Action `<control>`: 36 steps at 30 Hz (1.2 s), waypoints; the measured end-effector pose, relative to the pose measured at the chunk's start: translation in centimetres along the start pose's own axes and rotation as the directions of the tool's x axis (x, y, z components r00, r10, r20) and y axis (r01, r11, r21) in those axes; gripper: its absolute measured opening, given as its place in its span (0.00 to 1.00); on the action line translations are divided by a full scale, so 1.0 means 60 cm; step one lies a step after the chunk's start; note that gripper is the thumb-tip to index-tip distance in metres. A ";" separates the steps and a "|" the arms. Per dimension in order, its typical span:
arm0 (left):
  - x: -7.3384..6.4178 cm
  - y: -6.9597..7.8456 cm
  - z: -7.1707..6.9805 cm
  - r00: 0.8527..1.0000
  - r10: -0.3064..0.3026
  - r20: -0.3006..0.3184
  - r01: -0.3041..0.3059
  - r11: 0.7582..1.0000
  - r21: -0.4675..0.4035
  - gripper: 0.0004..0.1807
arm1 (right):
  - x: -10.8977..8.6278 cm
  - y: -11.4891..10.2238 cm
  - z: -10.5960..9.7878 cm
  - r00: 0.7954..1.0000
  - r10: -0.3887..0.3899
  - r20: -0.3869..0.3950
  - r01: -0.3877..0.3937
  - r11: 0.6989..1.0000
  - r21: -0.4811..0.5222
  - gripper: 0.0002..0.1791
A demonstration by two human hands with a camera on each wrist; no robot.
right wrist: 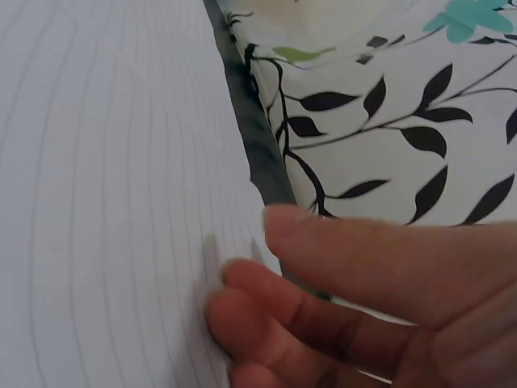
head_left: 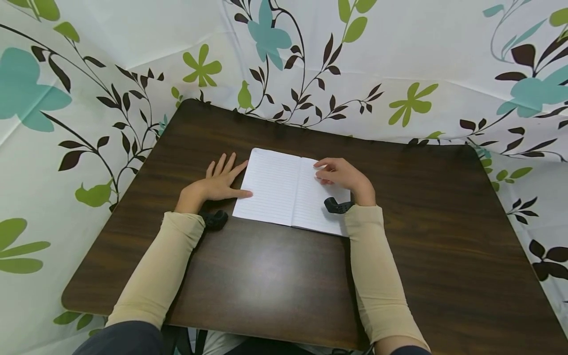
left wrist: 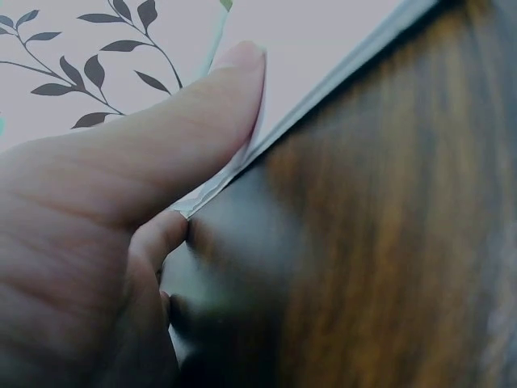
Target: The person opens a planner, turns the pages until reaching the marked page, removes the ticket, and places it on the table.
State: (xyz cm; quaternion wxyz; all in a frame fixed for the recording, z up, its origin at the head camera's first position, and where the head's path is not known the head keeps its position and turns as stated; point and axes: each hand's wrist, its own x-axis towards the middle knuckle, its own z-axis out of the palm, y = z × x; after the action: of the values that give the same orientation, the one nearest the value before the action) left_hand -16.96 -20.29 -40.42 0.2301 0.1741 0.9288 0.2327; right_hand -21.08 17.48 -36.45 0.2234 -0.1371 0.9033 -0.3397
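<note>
An open notebook (head_left: 274, 185) with blank ruled pages lies on the dark wooden table. My left hand (head_left: 215, 183) is at its left edge, fingers spread. The left thumb rests on the page, as the left wrist view also shows along the notebook's edge (left wrist: 323, 56). Over the right-hand page (head_left: 315, 209) hovers my right hand (head_left: 340, 175), its fingers loosely bent. In the right wrist view, a gap shows between the right thumb and the fingertips (right wrist: 234, 315), with nothing held there. Those fingertips are close to the lined paper (right wrist: 121, 162).
The brown table (head_left: 443, 236) stretches to both sides of the notebook. White cloth (head_left: 155, 29) with leaf and flower prints hangs behind and beside it. A black camera mount (head_left: 215, 220) sits at the left wrist, another (head_left: 337, 205) at the right.
</note>
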 end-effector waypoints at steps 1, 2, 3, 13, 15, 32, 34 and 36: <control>0.000 0.000 0.000 1.000 -0.001 0.000 0.001 1.000 0.003 0.61 | -0.002 0.001 -0.002 1.000 0.014 -0.010 -0.014 1.000 -0.009 0.22; 0.000 0.000 0.000 1.000 0.000 -0.001 0.000 1.000 0.004 0.62 | -0.003 0.003 -0.004 0.999 0.028 -0.020 -0.029 0.999 -0.016 0.22; -0.001 0.001 0.000 1.000 0.002 -0.002 -0.002 1.000 0.003 0.62 | -0.004 0.005 -0.006 0.999 0.042 -0.031 -0.043 0.999 -0.024 0.22; -0.006 0.003 0.003 1.000 0.008 -0.013 -0.008 1.000 -0.019 0.60 | -0.012 0.022 -0.006 0.985 0.127 -0.118 -0.139 0.984 -0.107 0.33; -0.006 0.002 0.004 1.000 0.012 -0.016 -0.012 1.000 -0.024 0.60 | -0.013 0.024 -0.005 0.981 0.140 -0.132 -0.157 0.979 -0.126 0.36; -0.007 0.000 0.005 1.000 0.026 -0.016 -0.026 0.999 -0.022 0.62 | -0.013 0.034 -0.002 0.969 0.170 -0.178 -0.194 0.972 -0.129 0.39; -0.007 0.001 0.005 1.000 0.023 -0.018 -0.024 1.000 -0.021 0.61 | -0.012 0.034 -0.003 0.970 0.162 -0.182 -0.188 0.973 -0.133 0.37; -0.008 0.002 0.004 1.000 0.021 -0.020 -0.022 1.000 -0.019 0.61 | -0.011 0.034 -0.004 0.971 0.152 -0.184 -0.179 0.974 -0.139 0.36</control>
State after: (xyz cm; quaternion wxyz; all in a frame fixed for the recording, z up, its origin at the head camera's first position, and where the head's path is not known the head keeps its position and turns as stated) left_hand -16.42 -20.31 -40.39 0.2199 0.1795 0.9268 0.2459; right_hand -20.80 19.37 -37.43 0.1607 -0.0479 0.9511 -0.2595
